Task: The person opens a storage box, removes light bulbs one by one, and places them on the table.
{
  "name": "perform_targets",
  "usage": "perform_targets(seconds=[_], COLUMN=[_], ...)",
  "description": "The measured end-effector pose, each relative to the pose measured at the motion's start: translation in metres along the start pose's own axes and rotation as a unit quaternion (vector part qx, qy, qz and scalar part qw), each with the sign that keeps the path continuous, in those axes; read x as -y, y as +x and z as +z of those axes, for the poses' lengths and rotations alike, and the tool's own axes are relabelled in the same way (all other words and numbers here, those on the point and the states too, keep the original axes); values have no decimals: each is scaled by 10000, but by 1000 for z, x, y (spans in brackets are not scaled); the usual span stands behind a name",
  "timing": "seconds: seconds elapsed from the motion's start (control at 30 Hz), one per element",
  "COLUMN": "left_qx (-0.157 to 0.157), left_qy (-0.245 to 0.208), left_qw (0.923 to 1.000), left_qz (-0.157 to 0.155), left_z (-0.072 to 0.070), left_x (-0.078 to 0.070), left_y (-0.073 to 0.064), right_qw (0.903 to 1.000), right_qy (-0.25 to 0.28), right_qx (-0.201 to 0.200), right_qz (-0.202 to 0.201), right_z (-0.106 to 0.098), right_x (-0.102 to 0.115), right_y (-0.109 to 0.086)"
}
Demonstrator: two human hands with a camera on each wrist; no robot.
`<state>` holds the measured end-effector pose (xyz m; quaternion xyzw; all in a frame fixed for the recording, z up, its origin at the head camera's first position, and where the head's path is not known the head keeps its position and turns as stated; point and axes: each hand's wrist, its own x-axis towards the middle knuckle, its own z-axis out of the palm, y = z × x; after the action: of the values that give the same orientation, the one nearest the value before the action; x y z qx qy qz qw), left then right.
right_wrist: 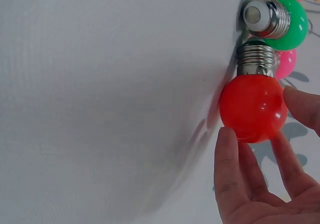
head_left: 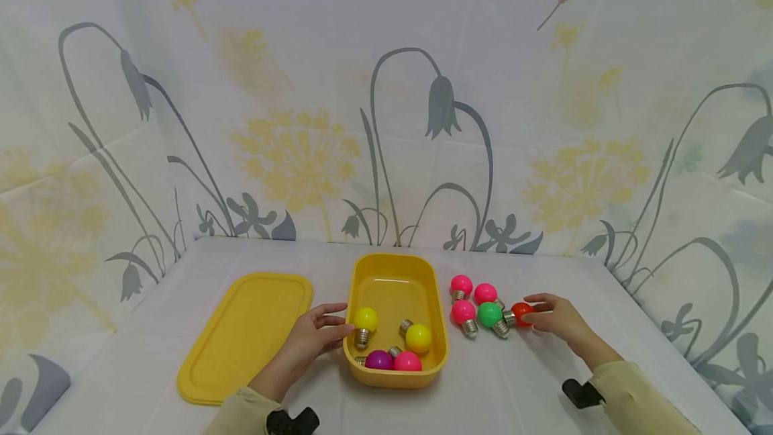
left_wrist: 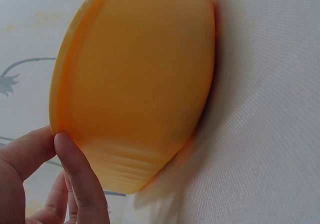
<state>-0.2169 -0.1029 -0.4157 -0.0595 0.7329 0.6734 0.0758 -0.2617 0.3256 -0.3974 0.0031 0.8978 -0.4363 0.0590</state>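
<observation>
In the head view my left hand (head_left: 312, 337) is at the left side of a yellow plastic container (head_left: 395, 380). The left wrist view shows thumb and finger pinching the container's rim (left_wrist: 55, 129). Inside the container lie two yellow light bulbs (head_left: 419, 338), a purple bulb (head_left: 379, 360) and a pink bulb (head_left: 407, 362). To the right, my right hand (head_left: 561, 323) holds a red light bulb (right_wrist: 253, 108) by its round end between thumb and fingertips. Its metal screw base points at a green bulb (head_left: 490, 314), which lies beside three pink bulbs (head_left: 463, 312).
A yellow lid (head_left: 247, 334) lies flat on the white-covered table (head_left: 495, 388) left of the container. Behind the table hangs a white cloth (head_left: 398, 173) printed with flowers. Each sleeve has a black device (head_left: 582, 393) at the wrist.
</observation>
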Motion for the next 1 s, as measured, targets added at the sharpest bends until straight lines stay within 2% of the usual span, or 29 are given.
perform_targets(seconds=[0.47,0.6,1.0], left_qx=[12,36,69], left_qy=[-49,-96,-77], left_qw=[10000,9999,9999], left_qz=[2,0,24], left_z=[0,1,0], left_x=[0,0,1], left_y=[-1,0,1], right_qw=[9987,9983,9976], right_qy=[-299,-355,-97], right_qx=[-52,-63,79], right_qz=[-418,-457,-684], right_z=[-11,-8,14], right_x=[28,38,66], right_y=[1,3,11])
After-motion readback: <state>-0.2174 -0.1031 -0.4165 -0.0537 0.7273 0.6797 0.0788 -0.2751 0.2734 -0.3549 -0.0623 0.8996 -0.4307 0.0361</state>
